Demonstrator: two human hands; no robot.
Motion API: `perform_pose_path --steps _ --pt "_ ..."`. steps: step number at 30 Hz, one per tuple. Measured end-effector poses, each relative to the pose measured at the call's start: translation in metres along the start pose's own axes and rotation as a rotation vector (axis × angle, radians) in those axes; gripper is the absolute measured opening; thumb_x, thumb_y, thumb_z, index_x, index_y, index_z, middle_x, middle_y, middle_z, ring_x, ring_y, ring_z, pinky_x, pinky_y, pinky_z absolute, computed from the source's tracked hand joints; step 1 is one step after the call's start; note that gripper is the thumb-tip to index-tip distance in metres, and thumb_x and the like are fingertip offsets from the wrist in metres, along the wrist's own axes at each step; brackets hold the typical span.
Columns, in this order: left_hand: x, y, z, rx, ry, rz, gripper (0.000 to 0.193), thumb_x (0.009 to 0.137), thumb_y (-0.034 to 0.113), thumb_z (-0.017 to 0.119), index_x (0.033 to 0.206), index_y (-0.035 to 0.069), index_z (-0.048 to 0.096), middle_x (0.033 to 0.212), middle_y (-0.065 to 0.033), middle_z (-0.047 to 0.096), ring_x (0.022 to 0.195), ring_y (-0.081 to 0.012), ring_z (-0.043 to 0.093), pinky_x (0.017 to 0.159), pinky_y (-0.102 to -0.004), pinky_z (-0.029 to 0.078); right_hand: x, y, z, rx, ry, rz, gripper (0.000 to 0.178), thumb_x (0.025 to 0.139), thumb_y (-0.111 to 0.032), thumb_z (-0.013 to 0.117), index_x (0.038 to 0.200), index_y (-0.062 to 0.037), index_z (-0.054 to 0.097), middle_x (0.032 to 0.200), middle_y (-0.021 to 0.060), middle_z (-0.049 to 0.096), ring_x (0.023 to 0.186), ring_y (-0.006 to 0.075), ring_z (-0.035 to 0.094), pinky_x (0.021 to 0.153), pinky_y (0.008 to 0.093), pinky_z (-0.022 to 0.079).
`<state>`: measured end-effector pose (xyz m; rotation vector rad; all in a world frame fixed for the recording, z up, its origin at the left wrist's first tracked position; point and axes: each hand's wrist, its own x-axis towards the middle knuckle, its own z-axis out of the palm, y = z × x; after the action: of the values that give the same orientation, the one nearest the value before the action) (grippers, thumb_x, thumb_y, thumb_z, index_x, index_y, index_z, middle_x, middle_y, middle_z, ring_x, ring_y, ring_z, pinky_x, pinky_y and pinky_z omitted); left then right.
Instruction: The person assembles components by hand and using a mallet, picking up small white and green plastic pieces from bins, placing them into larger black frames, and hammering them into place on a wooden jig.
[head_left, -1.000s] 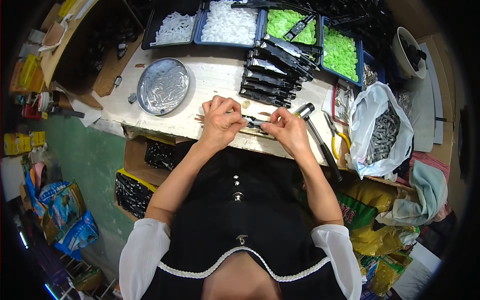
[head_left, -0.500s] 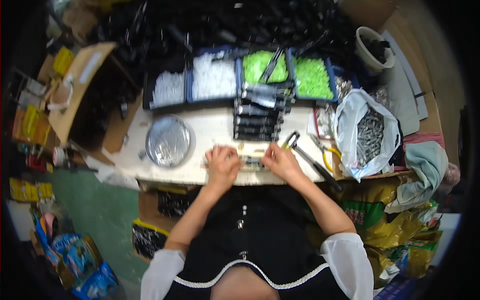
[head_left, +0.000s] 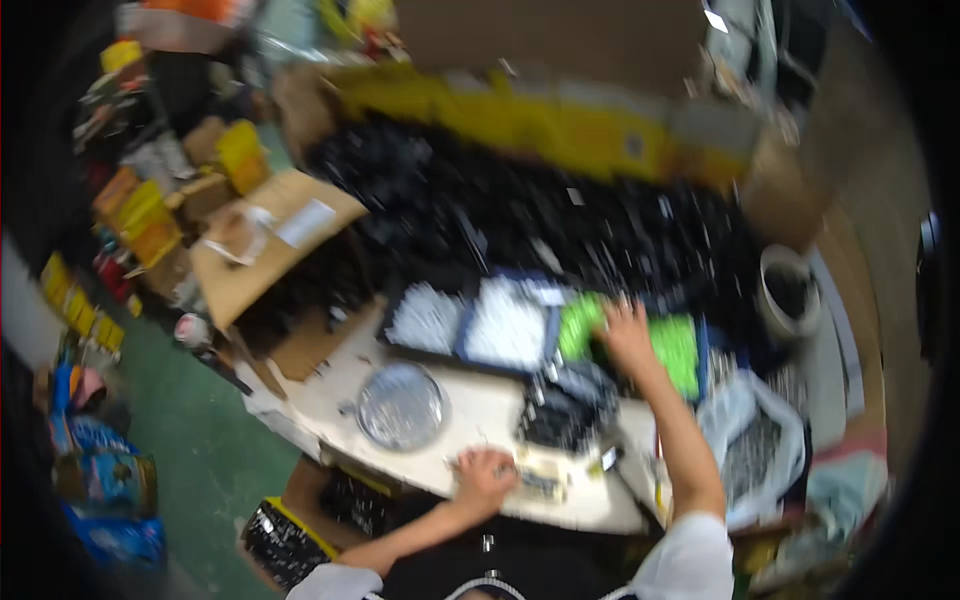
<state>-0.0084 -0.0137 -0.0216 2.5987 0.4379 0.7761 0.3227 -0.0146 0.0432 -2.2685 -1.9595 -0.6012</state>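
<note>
The picture is blurred by head motion. My left hand (head_left: 483,475) rests near the front edge of the pale worktable (head_left: 470,405), fingers curled on a small pale part (head_left: 540,483) that I cannot make out clearly. My right hand (head_left: 626,335) is stretched far forward, over the trays of bright green small parts (head_left: 675,350). Whether it holds anything is hidden by the blur. Next to the green parts sit trays of white small parts (head_left: 508,330). A stack of black parts (head_left: 563,408) lies between my two hands.
A round silver dish (head_left: 401,406) stands on the table's left. A clear bag of grey parts (head_left: 752,452) hangs at the right edge, a dark-filled bucket (head_left: 790,292) behind it. A large heap of black parts (head_left: 560,220), cardboard boxes (head_left: 265,240) and a green floor (head_left: 190,440) surround the table.
My head has lifted, so the view now takes in more of the far heap. My right hand left the piece by the left hand and reached forward to the green trays.
</note>
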Motion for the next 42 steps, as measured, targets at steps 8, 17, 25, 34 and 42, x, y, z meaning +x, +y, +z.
perform_pose_path --steps 8,17,25,34,42 --pt "-0.004 0.011 -0.005 -0.075 0.113 0.000 0.006 0.071 0.015 0.061 0.076 0.018 0.058 0.091 0.0015 0.051 0.092 -0.0186 0.045 0.078 -0.0394 0.026 0.025 -0.001 -0.035 0.322 0.224 -0.004 0.033 0.074 -0.006 0.054 0.105 -0.0155 0.055 0.096 0.0052 0.056 0.096 0.0225 0.048 0.088 0.0409 0.030" --pt "0.003 0.002 -0.004 -0.074 0.157 0.020 0.004 0.073 0.015 0.062 0.075 0.017 0.059 0.090 0.0013 0.052 0.093 -0.0182 0.045 0.079 -0.0389 0.026 -0.001 -0.002 -0.049 1.205 0.076 0.499 0.025 0.089 -0.012 0.046 0.112 -0.0022 0.051 0.067 -0.0009 0.050 0.049 0.0039 0.040 0.044 0.0206 0.034" --pt "-0.002 0.009 -0.004 -0.067 0.170 -0.017 0.004 0.074 0.014 0.061 0.076 0.016 0.059 0.091 0.0009 0.052 0.092 -0.0188 0.045 0.080 -0.0394 0.027 -0.079 -0.057 -0.092 1.165 -0.054 0.493 0.040 0.078 -0.015 0.063 0.114 0.0002 0.052 0.092 0.0105 0.061 0.080 0.0167 0.056 0.072 0.0289 0.045" --pt "0.001 0.004 0.001 -0.068 0.178 -0.009 0.008 0.070 0.015 0.063 0.071 0.016 0.055 0.089 0.0022 0.050 0.091 -0.0182 0.045 0.077 -0.0404 0.028 -0.118 -0.112 -0.102 0.804 0.038 0.247 0.024 0.076 -0.009 0.057 0.099 -0.0041 0.056 0.087 0.0131 0.049 0.085 0.0308 0.046 0.072 0.0393 0.036" --pt "-0.004 0.012 0.001 -0.115 0.186 -0.099 0.007 0.071 0.016 0.064 0.071 0.015 0.056 0.090 0.0034 0.050 0.094 -0.0178 0.045 0.079 -0.0408 0.027 -0.097 -0.140 -0.096 0.712 -0.072 0.142 0.030 0.076 -0.012 0.059 0.105 -0.0070 0.056 0.088 0.0107 0.048 0.087 0.0269 0.046 0.074 0.0384 0.032"
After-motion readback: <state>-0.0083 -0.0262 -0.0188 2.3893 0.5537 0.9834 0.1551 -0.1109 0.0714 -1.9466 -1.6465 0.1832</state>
